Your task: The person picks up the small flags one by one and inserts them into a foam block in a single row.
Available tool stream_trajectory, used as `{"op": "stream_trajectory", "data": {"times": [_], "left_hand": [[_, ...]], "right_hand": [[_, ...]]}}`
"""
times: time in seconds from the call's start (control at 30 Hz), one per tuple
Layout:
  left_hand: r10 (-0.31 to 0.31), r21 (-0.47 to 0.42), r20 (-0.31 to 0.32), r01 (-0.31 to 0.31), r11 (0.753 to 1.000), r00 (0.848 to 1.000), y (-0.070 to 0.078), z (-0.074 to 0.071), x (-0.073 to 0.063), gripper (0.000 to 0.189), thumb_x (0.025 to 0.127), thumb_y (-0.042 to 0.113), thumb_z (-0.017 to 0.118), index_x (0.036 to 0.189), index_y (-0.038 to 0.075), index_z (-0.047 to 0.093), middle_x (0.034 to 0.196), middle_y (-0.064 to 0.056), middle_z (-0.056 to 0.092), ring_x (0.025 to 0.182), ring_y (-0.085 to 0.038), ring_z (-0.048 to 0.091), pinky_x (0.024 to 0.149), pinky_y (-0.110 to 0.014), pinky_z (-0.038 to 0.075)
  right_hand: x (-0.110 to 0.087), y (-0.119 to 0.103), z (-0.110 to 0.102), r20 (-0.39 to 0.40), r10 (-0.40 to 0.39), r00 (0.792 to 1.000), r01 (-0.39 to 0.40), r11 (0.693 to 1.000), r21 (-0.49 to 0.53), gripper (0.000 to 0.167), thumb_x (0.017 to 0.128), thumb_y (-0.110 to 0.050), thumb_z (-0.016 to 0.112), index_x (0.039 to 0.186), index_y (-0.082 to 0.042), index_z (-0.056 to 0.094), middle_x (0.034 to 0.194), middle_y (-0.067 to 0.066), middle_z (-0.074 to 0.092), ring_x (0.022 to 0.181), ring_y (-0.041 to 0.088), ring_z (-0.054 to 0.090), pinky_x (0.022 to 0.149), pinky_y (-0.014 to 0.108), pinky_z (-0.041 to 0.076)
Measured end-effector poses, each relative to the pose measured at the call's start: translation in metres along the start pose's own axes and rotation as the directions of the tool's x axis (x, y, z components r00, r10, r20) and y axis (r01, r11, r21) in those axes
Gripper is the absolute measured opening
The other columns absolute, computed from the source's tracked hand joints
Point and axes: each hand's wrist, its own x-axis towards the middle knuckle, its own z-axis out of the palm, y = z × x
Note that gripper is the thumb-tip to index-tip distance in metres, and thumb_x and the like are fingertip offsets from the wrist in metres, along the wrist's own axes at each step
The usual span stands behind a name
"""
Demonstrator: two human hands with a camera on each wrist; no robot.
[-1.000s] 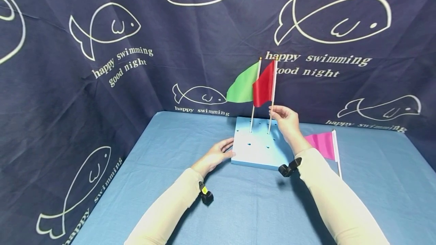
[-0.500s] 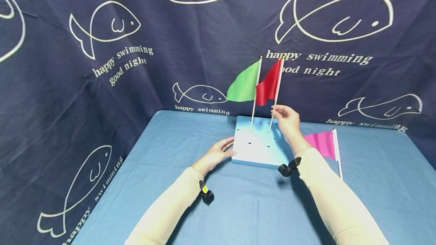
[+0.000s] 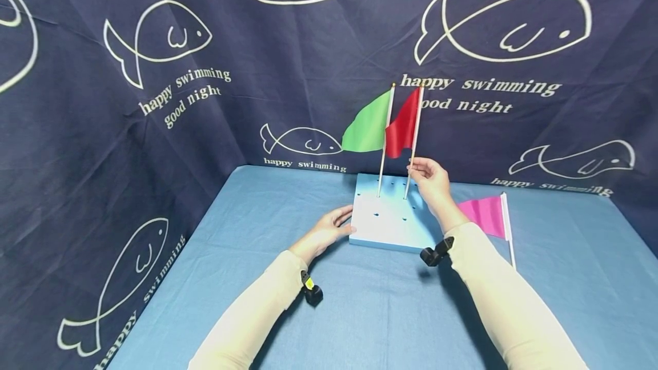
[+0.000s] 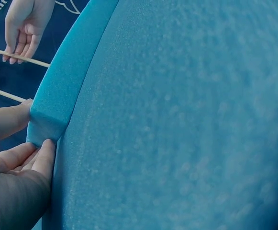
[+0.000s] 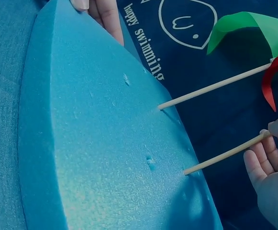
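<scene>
A blue foam board [image 3: 393, 230] with several small holes lies on the table. At its left edge, my left hand [image 3: 326, 233] grips the board, thumb above and fingers along the side, as the left wrist view [image 4: 14, 167] also shows. A green flag [image 3: 369, 127] stands in one hole by its wooden stick. To its right is a red flag [image 3: 405, 130], its stick's lower end in another hole. My right hand [image 3: 434, 184] pinches that stick below the cloth; in the right wrist view thumb and fingers [image 5: 268, 158] meet on it.
A pink flag [image 3: 485, 217] lies on the blue tablecloth [image 3: 380, 307] right of the board, partly behind my right forearm. A dark curtain [image 3: 288, 73] with white fish drawings hangs close behind the board.
The red flag's top swung to the right, then came slightly back left, its lower end staying at the hole. My right hand kept its pinch. The left hand stayed on the board.
</scene>
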Motion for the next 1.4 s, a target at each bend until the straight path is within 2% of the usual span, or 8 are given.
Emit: {"op": "stream_trajectory", "data": {"times": [0.13, 0.27, 0.5, 0.67, 0.87, 1.1, 1.23, 1.4], "left_hand": [[-0.013, 0.006, -0.003, 0.013, 1.000, 1.000, 0.001, 0.000, 0.000, 0.063, 0.092, -0.005, 0.059, 0.149, -0.001, 0.033, 0.153, -0.017, 0.037, 0.144, -0.026, 0.032, 0.113, -0.036, 0.039], [-0.013, 0.019, -0.006, 0.013, 1.000, 1.000, 0.002, 0.000, 0.000, 0.063, 0.092, -0.004, 0.060, 0.149, -0.001, 0.033, 0.153, -0.017, 0.037, 0.144, -0.025, 0.032, 0.113, -0.036, 0.038], [-0.016, 0.010, -0.004, 0.016, 1.000, 1.000, 0.001, 0.001, -0.001, 0.063, 0.092, -0.003, 0.060, 0.148, -0.001, 0.034, 0.153, -0.017, 0.037, 0.144, -0.026, 0.033, 0.112, -0.035, 0.040], [-0.017, -0.008, -0.004, 0.017, 1.000, 1.000, -0.001, 0.000, -0.001, 0.064, 0.091, -0.006, 0.059, 0.149, -0.001, 0.033, 0.154, -0.017, 0.036, 0.144, -0.026, 0.032, 0.111, -0.033, 0.041], [-0.013, 0.011, -0.002, 0.013, 1.000, 1.000, -0.002, 0.000, 0.000, 0.064, 0.091, -0.004, 0.061, 0.149, 0.000, 0.033, 0.153, -0.017, 0.037, 0.144, -0.026, 0.032, 0.112, -0.034, 0.040], [-0.005, 0.009, 0.003, 0.005, 1.000, 1.000, -0.001, 0.000, -0.002, 0.063, 0.091, -0.003, 0.060, 0.148, -0.001, 0.033, 0.153, -0.019, 0.036, 0.144, -0.028, 0.032, 0.113, -0.037, 0.038], [-0.001, 0.009, 0.003, 0.001, 1.000, 1.000, -0.001, -0.001, -0.002, 0.063, 0.091, -0.003, 0.060, 0.148, -0.002, 0.033, 0.153, -0.019, 0.037, 0.144, -0.028, 0.032, 0.113, -0.037, 0.038], [0.001, 0.021, 0.006, -0.001, 1.000, 1.000, -0.002, -0.001, -0.002, 0.063, 0.091, -0.002, 0.061, 0.149, 0.000, 0.033, 0.153, -0.018, 0.037, 0.144, -0.027, 0.032, 0.113, -0.036, 0.038]], "right_hand": [[0.000, -0.001, -0.003, 0.006, -0.007, 1.000, 0.007, 1.000, -0.012, 0.033, 0.092, 0.000, 0.061, 0.123, 0.010, 0.058, 0.101, 0.008, 0.065, 0.083, -0.002, 0.058, 0.075, 0.005, 0.048], [-0.002, -0.001, -0.006, 0.002, 0.005, 1.000, -0.005, 1.000, -0.026, 0.032, 0.092, -0.004, 0.062, 0.123, 0.007, 0.059, 0.097, -0.001, 0.065, 0.082, -0.004, 0.058, 0.073, 0.005, 0.048], [-0.008, -0.001, -0.018, -0.007, 0.043, 0.999, -0.042, 0.999, 0.026, 0.036, 0.092, -0.007, 0.064, 0.124, 0.009, 0.058, 0.088, -0.009, 0.067, 0.080, -0.003, 0.060, 0.073, 0.007, 0.052], [-0.012, -0.004, -0.031, -0.026, 0.050, 0.998, -0.051, 0.998, -0.028, 0.039, 0.090, -0.010, 0.068, 0.122, 0.009, 0.059, 0.079, -0.019, 0.065, 0.074, -0.007, 0.060, 0.069, 0.005, 0.050], [-0.016, -0.008, -0.049, -0.037, 0.049, 0.998, -0.051, 0.997, -0.055, 0.030, 0.087, -0.011, 0.071, 0.114, 0.000, 0.063, 0.077, -0.022, 0.063, 0.073, -0.007, 0.060, 0.068, 0.004, 0.049], [-0.020, -0.007, -0.065, -0.027, 0.045, 0.999, -0.046, 0.996, -0.074, 0.025, 0.087, -0.013, 0.071, 0.111, -0.005, 0.065, 0.077, -0.025, 0.064, 0.074, -0.010, 0.061, 0.070, 0.003, 0.049], [-0.024, -0.006, -0.074, -0.025, 0.043, 0.999, -0.045, 0.996, -0.082, 0.019, 0.087, -0.016, 0.072, 0.105, -0.013, 0.067, 0.077, -0.027, 0.065, 0.075, -0.011, 0.062, 0.070, 0.002, 0.049], [-0.031, -0.002, -0.089, -0.029, 0.046, 0.998, -0.050, 0.988, -0.144, 0.021, 0.087, -0.022, 0.074, 0.106, -0.017, 0.068, 0.077, -0.029, 0.065, 0.077, -0.014, 0.061, 0.068, 0.003, 0.048]]}}
